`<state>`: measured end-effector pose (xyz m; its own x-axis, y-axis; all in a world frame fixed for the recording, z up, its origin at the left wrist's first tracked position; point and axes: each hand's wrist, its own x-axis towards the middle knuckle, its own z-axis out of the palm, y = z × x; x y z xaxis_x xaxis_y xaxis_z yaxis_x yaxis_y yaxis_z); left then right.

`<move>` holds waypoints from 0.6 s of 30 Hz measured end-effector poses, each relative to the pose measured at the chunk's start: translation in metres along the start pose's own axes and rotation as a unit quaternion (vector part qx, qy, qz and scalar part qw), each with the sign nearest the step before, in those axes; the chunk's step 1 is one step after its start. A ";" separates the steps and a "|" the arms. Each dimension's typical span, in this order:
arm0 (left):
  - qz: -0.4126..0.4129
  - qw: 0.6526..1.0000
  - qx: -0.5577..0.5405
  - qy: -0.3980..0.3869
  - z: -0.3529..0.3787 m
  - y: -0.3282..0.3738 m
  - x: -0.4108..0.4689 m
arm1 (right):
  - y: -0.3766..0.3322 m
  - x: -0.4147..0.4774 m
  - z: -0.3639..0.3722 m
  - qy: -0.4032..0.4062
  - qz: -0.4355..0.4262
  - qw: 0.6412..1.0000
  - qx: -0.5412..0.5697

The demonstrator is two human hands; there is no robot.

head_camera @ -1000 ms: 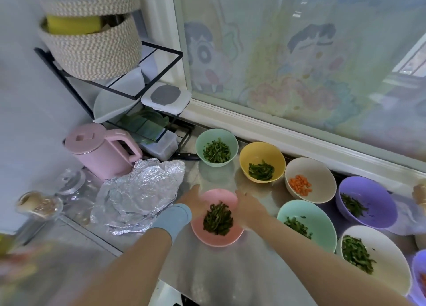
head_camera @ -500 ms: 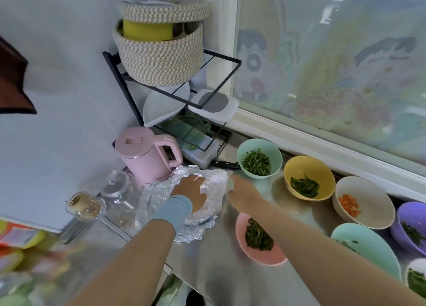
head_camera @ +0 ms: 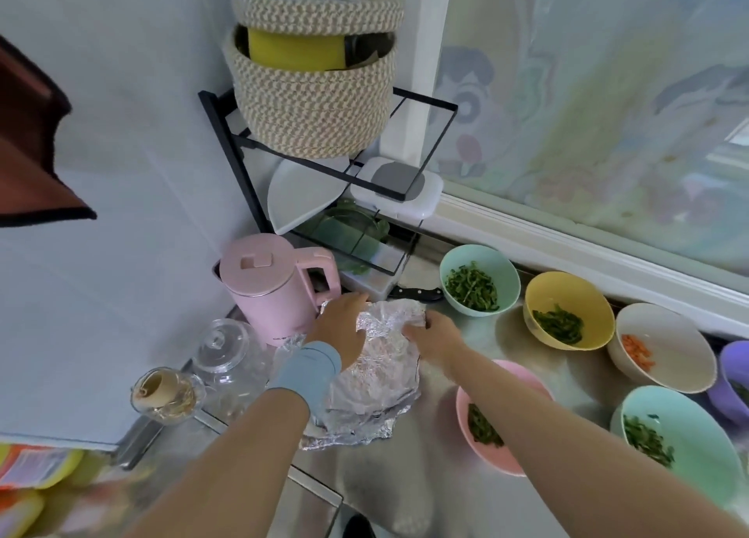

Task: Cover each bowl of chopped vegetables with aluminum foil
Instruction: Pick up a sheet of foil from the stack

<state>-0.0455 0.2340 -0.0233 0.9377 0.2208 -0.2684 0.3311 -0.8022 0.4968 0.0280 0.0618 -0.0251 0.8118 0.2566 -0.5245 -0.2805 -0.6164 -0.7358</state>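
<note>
Foil (head_camera: pixel 377 379) was pinched by right hand (head_camera: pixel 435 337), grip of left hand (head_camera: pixel 340 329) unclear; bowls (head_camera: pixel 595 300) right of the fingers were all left uncovered.

The steel counter (head_camera: pixel 482 337) carries crumpled foil (head_camera: pixel 377 379) just beside a pink kettle (head_camera: pixel 267 290) and glass jar (head_camera: pixel 227 359) (both towards the wall). A black wire rack (head_camera: pixel 243 173) stands behind. To the right sit a mint bowl (head_camera: pixel 458 260), yellow bowl (head_camera: pixel 575 294), white bowl (head_camera: pixel 673 347), pink bowl (head_camera: pixel 496 460), second mint bowl (head_camera: pixel 697 428) and purple bowl (head_camera: pixel 733 371).

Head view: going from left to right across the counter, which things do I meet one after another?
small glass jar → pink kettle → aluminum foil → far teal bowl → yellow bowl → white bowl with carrot → purple bowl
</note>
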 end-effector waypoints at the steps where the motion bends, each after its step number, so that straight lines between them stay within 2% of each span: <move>1: 0.016 1.000 0.015 0.004 -0.002 0.000 0.000 | -0.001 -0.002 -0.003 -0.013 -0.010 0.999 0.027; 6: 0.074 0.990 0.106 0.047 -0.021 0.006 -0.003 | -0.010 -0.020 -0.022 -0.041 -0.080 0.995 0.053; 9: 0.067 0.986 0.137 0.065 -0.035 0.017 0.000 | -0.013 -0.029 -0.038 -0.005 -0.099 0.994 0.038; 12: 0.023 0.998 0.060 -0.007 -0.043 0.033 -0.002 | -0.009 -0.033 -0.060 0.012 -0.078 0.996 0.036; 15: -0.019 0.994 -0.090 -0.059 -0.043 0.052 -0.004 | 0.003 -0.040 -0.086 -0.037 -0.039 0.997 -0.054; 18: -0.019 0.994 -0.080 -0.069 -0.032 0.077 -0.004 | 0.019 -0.053 -0.118 -0.057 -0.014 0.998 -0.017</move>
<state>-0.0201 0.1896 0.0425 0.9041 0.1628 -0.3950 0.3897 -0.6932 0.6063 0.0402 -0.0517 0.0397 0.7546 0.3563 -0.5510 -0.2401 -0.6316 -0.7372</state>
